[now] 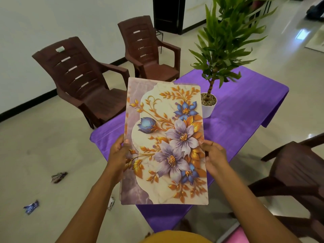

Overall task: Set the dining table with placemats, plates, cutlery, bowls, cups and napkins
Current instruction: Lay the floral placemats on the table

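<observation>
Gripping floral placemat (pixel 164 141) w/ left hand (pixel 117 151) & right hand (pixel 213 155), hiding table (pixel 245 106) beneath.

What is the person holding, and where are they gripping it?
A floral placemat, held above the table: left hand on its left long edge, right hand on its right.

placemat (pixel 164 142) hides table (pixel 245 106) middle; plant (pixel 226 37) top cropped
</observation>
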{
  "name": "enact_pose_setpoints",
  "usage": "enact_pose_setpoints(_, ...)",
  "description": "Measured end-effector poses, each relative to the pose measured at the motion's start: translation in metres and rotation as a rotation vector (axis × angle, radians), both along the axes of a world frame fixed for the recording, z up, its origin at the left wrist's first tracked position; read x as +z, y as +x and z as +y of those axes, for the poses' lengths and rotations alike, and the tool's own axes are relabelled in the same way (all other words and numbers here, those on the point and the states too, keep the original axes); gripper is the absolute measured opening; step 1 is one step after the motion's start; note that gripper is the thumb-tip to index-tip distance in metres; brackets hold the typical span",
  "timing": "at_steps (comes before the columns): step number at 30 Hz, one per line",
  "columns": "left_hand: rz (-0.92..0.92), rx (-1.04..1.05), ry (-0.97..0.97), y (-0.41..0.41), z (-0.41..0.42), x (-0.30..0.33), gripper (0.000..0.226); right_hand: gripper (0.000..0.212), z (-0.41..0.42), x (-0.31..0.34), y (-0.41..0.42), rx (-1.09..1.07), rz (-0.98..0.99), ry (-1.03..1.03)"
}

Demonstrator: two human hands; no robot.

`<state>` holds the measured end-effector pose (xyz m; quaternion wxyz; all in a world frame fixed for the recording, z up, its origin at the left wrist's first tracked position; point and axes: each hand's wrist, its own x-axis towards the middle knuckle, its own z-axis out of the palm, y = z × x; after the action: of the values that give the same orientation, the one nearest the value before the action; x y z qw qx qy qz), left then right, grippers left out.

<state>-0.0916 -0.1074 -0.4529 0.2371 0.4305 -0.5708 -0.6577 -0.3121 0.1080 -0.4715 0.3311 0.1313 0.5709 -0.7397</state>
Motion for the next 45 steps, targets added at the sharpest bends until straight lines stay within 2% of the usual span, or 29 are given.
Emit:
enact_pose_setpoints(4,0.025,-0.029,-0.010,0.001,0.008,0.003,0.021,0.014,0.009,-0.004,0.002,0.003,-0.021,-0.020)
enact_pose_setpoints(8,0.052,-0.023,-0.028,0.002,0.012,0.005,0.024,0.010,0.017,-0.010,0.003,-0.033,-0.012,0.002)
enact_pose_setpoints(12,0.039,0.026,-0.057,0.004,0.014,0.001,0.018,0.023,0.023,-0.017,0.007,-0.064,-0.028,0.030)
enact_pose_setpoints(14,0.020,0.051,-0.093,0.006,0.014,-0.002,0.021,0.034,0.027,-0.018,0.010,-0.067,-0.030,0.046)
enact_pose_setpoints(17,0.032,0.091,-0.101,0.014,0.008,-0.007,0.029,0.040,0.040,-0.024,0.012,-0.092,-0.038,0.063)
enact_pose_setpoints(24,-0.073,0.261,-0.474,0.033,-0.013,-0.010,0.031,0.035,0.074,-0.054,0.014,-0.214,-0.120,0.127)
enact_pose_setpoints(28,-0.122,0.325,-0.614,0.038,-0.017,-0.007,0.033,0.026,0.085,-0.069,0.024,-0.271,-0.147,0.159)
enact_pose_setpoints(31,-0.139,0.395,-0.662,0.038,-0.013,-0.002,0.036,0.030,0.089,-0.075,0.034,-0.307,-0.160,0.179)
enact_pose_setpoints(33,-0.138,0.449,-0.686,0.038,-0.010,0.000,0.037,0.033,0.090,-0.081,0.042,-0.281,-0.164,0.209)
enact_pose_setpoints(36,-0.147,0.511,-0.725,0.039,-0.005,0.004,0.038,0.035,0.092,-0.089,0.054,-0.129,-0.101,0.311)
enact_pose_setpoints(40,-0.151,0.562,-0.778,0.039,-0.004,0.008,0.038,0.024,0.097,-0.082,0.065,0.134,0.013,0.433)
enact_pose_setpoints(45,-0.154,0.610,-0.818,0.039,-0.010,0.011,0.037,0.037,0.106,-0.092,0.066,0.423,0.092,0.657)
